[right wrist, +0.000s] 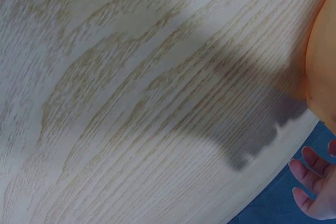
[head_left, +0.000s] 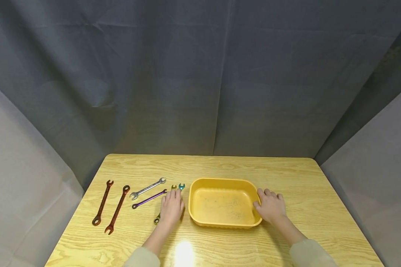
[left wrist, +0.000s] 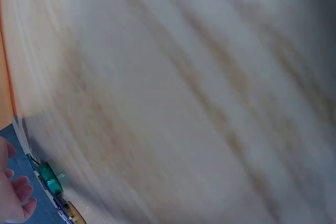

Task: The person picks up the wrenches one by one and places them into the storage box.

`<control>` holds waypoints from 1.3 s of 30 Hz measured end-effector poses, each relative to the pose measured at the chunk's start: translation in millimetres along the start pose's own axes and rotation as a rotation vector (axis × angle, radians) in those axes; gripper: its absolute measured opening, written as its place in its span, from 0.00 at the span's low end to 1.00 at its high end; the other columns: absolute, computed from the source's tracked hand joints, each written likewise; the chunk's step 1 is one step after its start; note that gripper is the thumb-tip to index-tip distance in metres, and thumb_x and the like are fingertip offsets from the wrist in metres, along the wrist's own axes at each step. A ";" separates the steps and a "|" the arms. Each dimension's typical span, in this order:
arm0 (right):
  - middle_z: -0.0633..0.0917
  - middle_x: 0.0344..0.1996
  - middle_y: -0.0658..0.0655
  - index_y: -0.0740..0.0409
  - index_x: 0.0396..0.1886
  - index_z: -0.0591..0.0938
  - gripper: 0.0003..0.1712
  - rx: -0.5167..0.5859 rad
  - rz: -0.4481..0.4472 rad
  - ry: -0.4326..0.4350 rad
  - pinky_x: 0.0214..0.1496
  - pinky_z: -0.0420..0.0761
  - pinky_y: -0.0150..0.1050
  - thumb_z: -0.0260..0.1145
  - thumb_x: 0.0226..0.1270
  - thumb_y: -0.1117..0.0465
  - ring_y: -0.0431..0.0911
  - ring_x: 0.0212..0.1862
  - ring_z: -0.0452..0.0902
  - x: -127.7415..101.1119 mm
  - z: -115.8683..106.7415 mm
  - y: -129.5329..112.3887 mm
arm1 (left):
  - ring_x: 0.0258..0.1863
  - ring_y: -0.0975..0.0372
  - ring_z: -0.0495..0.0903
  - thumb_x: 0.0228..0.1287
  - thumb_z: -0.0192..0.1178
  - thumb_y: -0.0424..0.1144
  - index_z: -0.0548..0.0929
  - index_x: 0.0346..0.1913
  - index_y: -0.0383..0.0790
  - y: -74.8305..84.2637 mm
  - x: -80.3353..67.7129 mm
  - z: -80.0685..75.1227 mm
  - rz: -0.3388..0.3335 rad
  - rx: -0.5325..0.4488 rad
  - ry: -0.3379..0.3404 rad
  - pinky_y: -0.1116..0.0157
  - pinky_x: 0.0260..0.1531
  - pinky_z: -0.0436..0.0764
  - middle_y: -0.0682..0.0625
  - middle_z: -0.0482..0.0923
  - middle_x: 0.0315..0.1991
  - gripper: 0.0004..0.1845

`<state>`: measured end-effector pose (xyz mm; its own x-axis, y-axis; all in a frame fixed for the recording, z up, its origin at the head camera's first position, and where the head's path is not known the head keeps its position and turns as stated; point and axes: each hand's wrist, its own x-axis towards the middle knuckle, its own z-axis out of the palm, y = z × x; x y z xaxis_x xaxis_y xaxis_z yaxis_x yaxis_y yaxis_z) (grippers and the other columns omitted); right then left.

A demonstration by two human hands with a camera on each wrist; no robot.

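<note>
A yellow plastic tray (head_left: pixel 220 180) stands empty near the middle of the wooden table (head_left: pixel 320 207). My left hand (head_left: pixel 171 207) lies flat just left of it, fingers straight, on top of two small wrenches. Past the fingertips show a teal wrench head (head_left: pixel 182 186) and a gold wrench head (head_left: pixel 173 187), and a gold end (head_left: pixel 157 220) sticks out beside the palm. The left wrist view is blurred but shows the teal wrench head (left wrist: pixel 51 177) by my fingertips (left wrist: pixel 16 198). My right hand (head_left: pixel 270 202) rests against the tray's right rim with relaxed fingers, also seen as fingers (right wrist: pixel 310 182) beside the tray (right wrist: pixel 320 66).
Left of my left hand lie a purple wrench (head_left: pixel 149 199) and a silver wrench (head_left: pixel 148 188). Farther left lie two long reddish-brown wrenches (head_left: pixel 102 203) (head_left: pixel 117 209). Grey cloth hangs behind and beside the table.
</note>
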<state>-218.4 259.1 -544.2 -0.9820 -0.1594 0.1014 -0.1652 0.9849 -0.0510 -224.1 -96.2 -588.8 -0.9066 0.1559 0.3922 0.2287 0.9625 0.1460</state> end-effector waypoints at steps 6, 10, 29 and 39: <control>0.77 0.37 0.60 0.60 0.49 0.73 0.23 0.003 0.002 -0.002 0.43 0.67 0.57 0.56 0.59 0.50 0.56 0.37 0.72 0.0 0.1 0.2 | 0.30 0.59 0.66 0.56 0.61 0.39 0.70 0.46 0.38 -0.7 0.7 3.7 -0.016 0.012 -0.034 0.66 0.27 0.66 0.48 0.68 0.32 0.17; 0.77 0.37 0.60 0.61 0.50 0.72 0.24 0.009 0.003 -0.004 0.43 0.67 0.57 0.56 0.59 0.50 0.56 0.37 0.72 -0.4 0.3 -0.2 | 0.30 0.58 0.66 0.55 0.62 0.38 0.70 0.47 0.37 -0.3 1.0 3.3 -0.027 0.016 -0.055 0.66 0.27 0.65 0.47 0.68 0.33 0.19; 0.77 0.38 0.60 0.60 0.49 0.73 0.23 0.021 -0.002 0.006 0.43 0.67 0.57 0.56 0.60 0.51 0.56 0.36 0.73 -0.1 1.8 0.9 | 0.36 0.53 0.70 0.57 0.59 0.30 0.71 0.51 0.33 2.6 5.3 2.5 -0.100 -0.028 -0.197 0.62 0.30 0.72 0.42 0.71 0.39 0.18; 0.77 0.38 0.60 0.60 0.50 0.72 0.23 0.021 0.002 -0.006 0.43 0.67 0.57 0.56 0.60 0.50 0.56 0.37 0.72 -0.4 1.0 0.0 | 0.38 0.49 0.72 0.57 0.55 0.23 0.71 0.49 0.29 6.7 6.9 1.9 -0.112 -0.067 -0.205 0.56 0.31 0.77 0.38 0.70 0.39 0.16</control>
<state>-218.1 259.1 -545.2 -0.9827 -0.1582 0.0958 -0.1654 0.9836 -0.0725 -229.6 -88.3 -586.8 -0.9791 0.0977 0.1786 0.1398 0.9604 0.2410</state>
